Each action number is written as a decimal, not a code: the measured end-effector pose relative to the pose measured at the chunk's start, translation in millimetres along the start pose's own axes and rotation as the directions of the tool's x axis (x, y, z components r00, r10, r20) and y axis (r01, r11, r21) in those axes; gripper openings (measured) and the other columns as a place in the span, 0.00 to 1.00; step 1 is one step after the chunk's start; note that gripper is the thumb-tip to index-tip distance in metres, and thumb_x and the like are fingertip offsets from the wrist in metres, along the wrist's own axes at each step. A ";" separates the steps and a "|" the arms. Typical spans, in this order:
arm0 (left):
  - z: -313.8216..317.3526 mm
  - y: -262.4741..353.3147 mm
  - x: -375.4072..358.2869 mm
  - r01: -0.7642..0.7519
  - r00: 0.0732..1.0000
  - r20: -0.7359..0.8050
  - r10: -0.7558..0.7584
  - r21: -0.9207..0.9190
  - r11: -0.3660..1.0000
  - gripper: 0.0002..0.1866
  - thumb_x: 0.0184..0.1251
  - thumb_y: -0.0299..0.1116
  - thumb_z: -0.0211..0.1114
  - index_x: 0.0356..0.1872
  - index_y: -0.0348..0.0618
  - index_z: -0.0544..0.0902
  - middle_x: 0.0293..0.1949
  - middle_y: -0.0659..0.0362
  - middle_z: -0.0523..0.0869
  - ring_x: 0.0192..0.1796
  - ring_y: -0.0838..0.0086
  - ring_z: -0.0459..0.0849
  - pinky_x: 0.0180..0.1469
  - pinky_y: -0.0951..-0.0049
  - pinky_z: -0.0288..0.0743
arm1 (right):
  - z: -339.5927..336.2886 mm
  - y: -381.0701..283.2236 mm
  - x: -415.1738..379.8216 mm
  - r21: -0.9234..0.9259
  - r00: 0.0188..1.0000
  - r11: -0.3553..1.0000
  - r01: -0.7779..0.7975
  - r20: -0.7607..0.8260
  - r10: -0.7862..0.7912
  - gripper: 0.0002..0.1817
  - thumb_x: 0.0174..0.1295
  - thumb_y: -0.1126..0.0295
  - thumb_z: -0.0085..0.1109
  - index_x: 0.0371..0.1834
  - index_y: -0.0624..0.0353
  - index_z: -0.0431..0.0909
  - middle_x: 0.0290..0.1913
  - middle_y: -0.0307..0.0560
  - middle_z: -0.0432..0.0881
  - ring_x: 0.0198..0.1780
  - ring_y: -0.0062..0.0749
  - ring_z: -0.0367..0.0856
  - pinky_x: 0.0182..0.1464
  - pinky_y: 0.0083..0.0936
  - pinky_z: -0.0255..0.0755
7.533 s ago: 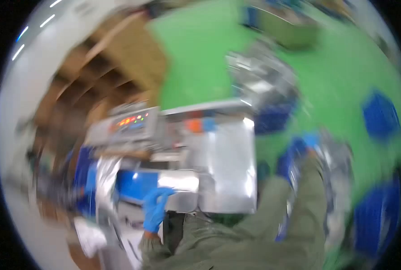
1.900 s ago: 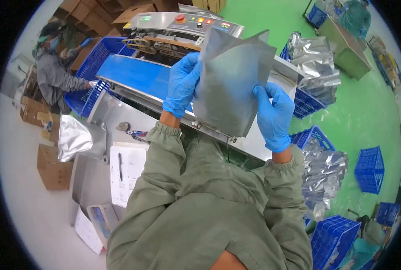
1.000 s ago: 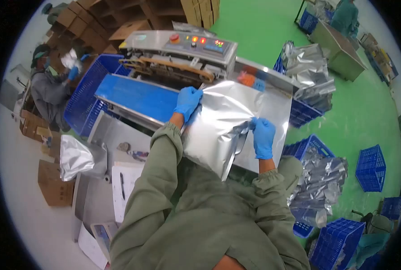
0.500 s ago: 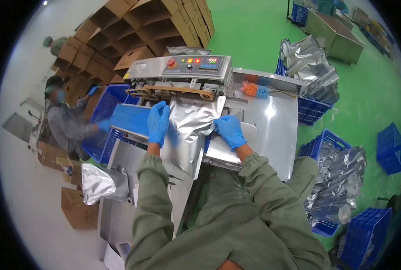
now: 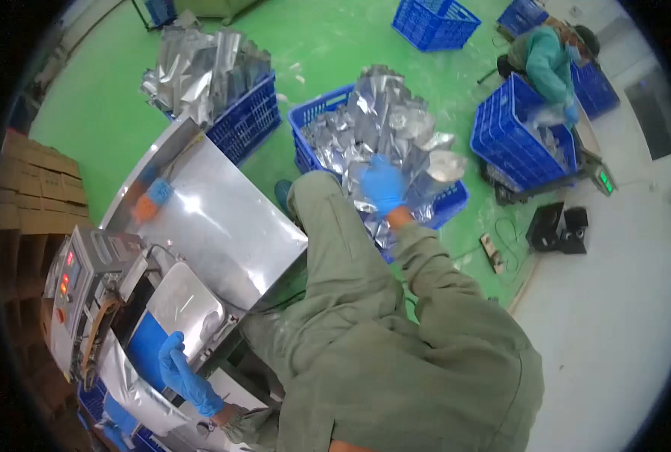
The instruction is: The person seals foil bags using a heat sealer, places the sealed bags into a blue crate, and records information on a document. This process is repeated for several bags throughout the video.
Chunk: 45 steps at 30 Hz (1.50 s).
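My right hand, in a blue glove, is over silver foil bags heaped in a blue crate. Motion smears its fingers, so whether it grips a bag does not show. At lower left, my blue-gloved left hand hovers beside the blue conveyor belt, fingers loosely extended with nothing in them. A foil bag hangs at the band sealer, left of that hand. Near the belt is a flat metal plate.
A steel table carries an orange-and-blue brush. Another crate of foil bags stands beyond it. At upper right, a person in teal bends over a blue crate by a scale display. A power strip lies on the floor.
My view has swung right, toward the crates. My right hand has left the foil bag at the sealer and reached into the bag heap. My left hand is off the bag.
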<state>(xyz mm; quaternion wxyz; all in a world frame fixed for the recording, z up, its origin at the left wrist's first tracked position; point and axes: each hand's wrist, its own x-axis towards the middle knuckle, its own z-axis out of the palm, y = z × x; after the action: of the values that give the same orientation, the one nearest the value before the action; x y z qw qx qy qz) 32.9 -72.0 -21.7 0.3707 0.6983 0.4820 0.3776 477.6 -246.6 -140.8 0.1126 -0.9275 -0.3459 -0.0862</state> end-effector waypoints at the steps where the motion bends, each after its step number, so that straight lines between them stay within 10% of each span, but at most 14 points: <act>1: 5.0 4.1 3.1 -0.003 1.000 -0.031 0.002 -0.010 1.000 0.11 0.68 0.31 0.53 0.39 0.35 0.81 0.40 0.55 0.82 0.42 0.72 0.77 0.47 0.73 0.68 | 25.4 60.6 -0.8 -0.178 0.972 0.978 -0.111 0.187 0.144 0.12 0.52 0.62 0.56 0.27 0.59 0.82 0.31 0.60 0.81 0.31 0.46 0.82 0.32 0.39 0.74; 2: 18.2 1.7 5.6 0.016 1.000 0.022 -0.015 -0.024 1.000 0.11 0.68 0.30 0.53 0.39 0.35 0.81 0.39 0.56 0.83 0.42 0.72 0.77 0.47 0.73 0.69 | 50.9 114.7 -14.0 -0.122 0.970 0.964 -0.237 -0.075 0.229 0.18 0.55 0.57 0.54 0.28 0.63 0.81 0.31 0.65 0.80 0.35 0.52 0.81 0.35 0.43 0.73; 3: 20.7 4.7 12.6 0.024 0.999 0.049 -0.022 -0.041 0.999 0.10 0.67 0.29 0.53 0.38 0.35 0.81 0.39 0.56 0.83 0.42 0.72 0.78 0.48 0.73 0.69 | 14.7 110.3 -8.5 0.156 0.799 0.784 -0.600 0.089 0.594 0.28 0.58 0.47 0.50 0.28 0.67 0.81 0.33 0.69 0.80 0.39 0.59 0.80 0.40 0.48 0.72; 4: 28.1 4.5 14.8 0.071 0.997 0.022 -0.069 -0.108 0.992 0.08 0.66 0.26 0.54 0.36 0.35 0.81 0.38 0.56 0.84 0.42 0.73 0.79 0.49 0.72 0.69 | 40.1 143.4 -9.3 -0.020 0.764 0.782 -0.623 0.197 0.614 0.29 0.62 0.44 0.41 0.34 0.61 0.81 0.34 0.64 0.82 0.37 0.61 0.80 0.40 0.51 0.70; 9: 45.2 37.9 22.6 -0.090 0.991 0.092 0.101 -0.114 0.989 0.07 0.62 0.25 0.57 0.36 0.39 0.83 0.37 0.57 0.85 0.42 0.71 0.81 0.48 0.73 0.71 | 90.3 173.8 -19.6 -0.603 0.930 0.796 0.049 0.318 0.183 0.09 0.56 0.65 0.54 0.27 0.46 0.86 0.30 0.44 0.85 0.33 0.35 0.85 0.31 0.30 0.75; 13: 30.7 30.0 17.5 -0.094 0.986 0.119 0.118 -0.190 0.977 0.07 0.61 0.25 0.59 0.37 0.39 0.84 0.37 0.57 0.86 0.41 0.72 0.81 0.47 0.73 0.72 | 61.4 205.7 -26.4 -0.368 0.968 0.922 0.119 0.249 -0.026 0.17 0.56 0.62 0.49 0.23 0.64 0.81 0.30 0.60 0.81 0.32 0.53 0.80 0.32 0.43 0.72; 21: 22.4 1.4 17.0 0.041 0.995 0.097 -0.018 -0.234 0.971 0.08 0.62 0.31 0.62 0.39 0.40 0.84 0.35 0.57 0.85 0.37 0.76 0.81 0.42 0.75 0.74 | -210.2 9.3 -6.3 0.320 0.978 0.928 0.188 0.027 -0.208 0.18 0.49 0.73 0.59 0.11 0.68 0.60 0.10 0.54 0.59 0.13 0.31 0.55 0.19 0.35 0.49; 29: 6.1 41.3 13.5 -0.151 0.977 0.124 0.172 -0.161 0.975 0.13 0.61 0.28 0.60 0.47 0.40 0.79 0.46 0.57 0.83 0.47 0.72 0.79 0.51 0.73 0.71 | -333.2 -170.7 4.0 0.240 0.510 0.456 0.857 -0.278 -0.814 0.10 0.40 0.78 0.62 0.13 0.59 0.68 0.14 0.46 0.64 0.16 0.38 0.66 0.21 0.32 0.55; 33: -28.1 37.1 24.0 -0.322 0.925 -0.282 0.257 -0.218 0.921 0.22 0.66 0.40 0.59 0.57 0.37 0.74 0.54 0.52 0.79 0.55 0.67 0.76 0.58 0.70 0.67 | -308.8 -255.9 25.2 0.451 0.300 0.141 0.881 -0.302 -0.905 0.03 0.46 0.77 0.59 0.21 0.63 0.75 0.17 0.47 0.71 0.19 0.40 0.70 0.23 0.30 0.62; 39: -48.3 10.0 13.2 -0.365 0.835 -0.523 0.172 -0.290 0.885 0.31 0.70 0.53 0.51 0.56 0.31 0.73 0.56 0.50 0.78 0.56 0.68 0.76 0.59 0.72 0.67 | -235.5 -329.6 5.0 0.800 0.275 0.035 0.600 -0.164 -0.947 0.02 0.52 0.77 0.58 0.29 0.63 0.78 0.22 0.48 0.77 0.23 0.30 0.75 0.29 0.24 0.69; 43: -35.3 -7.1 4.0 -0.522 0.691 -0.705 0.161 -0.332 0.786 0.24 0.70 0.48 0.54 0.46 0.33 0.79 0.48 0.53 0.81 0.49 0.70 0.78 0.54 0.73 0.69 | -224.0 -328.9 -12.0 0.763 0.413 -0.045 0.644 -0.397 -0.820 0.15 0.52 0.81 0.61 0.45 0.63 0.76 0.33 0.44 0.80 0.29 0.23 0.77 0.34 0.21 0.71; 45: -29.9 -1.3 5.0 -0.515 0.587 -0.785 0.198 -0.173 0.839 0.17 0.66 0.42 0.62 0.41 0.34 0.80 0.44 0.55 0.82 0.45 0.72 0.78 0.50 0.75 0.70 | -200.1 -325.0 -25.6 0.892 0.693 -0.205 0.402 -0.443 -0.569 0.17 0.49 0.81 0.63 0.45 0.63 0.76 0.36 0.44 0.80 0.34 0.23 0.77 0.39 0.21 0.72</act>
<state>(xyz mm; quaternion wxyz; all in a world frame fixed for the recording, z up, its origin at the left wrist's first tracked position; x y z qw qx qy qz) 7.3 -62.3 -8.8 0.1855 0.4801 0.3521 0.7817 227.2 -77.3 93.7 0.6402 -0.3776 -0.6407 0.1927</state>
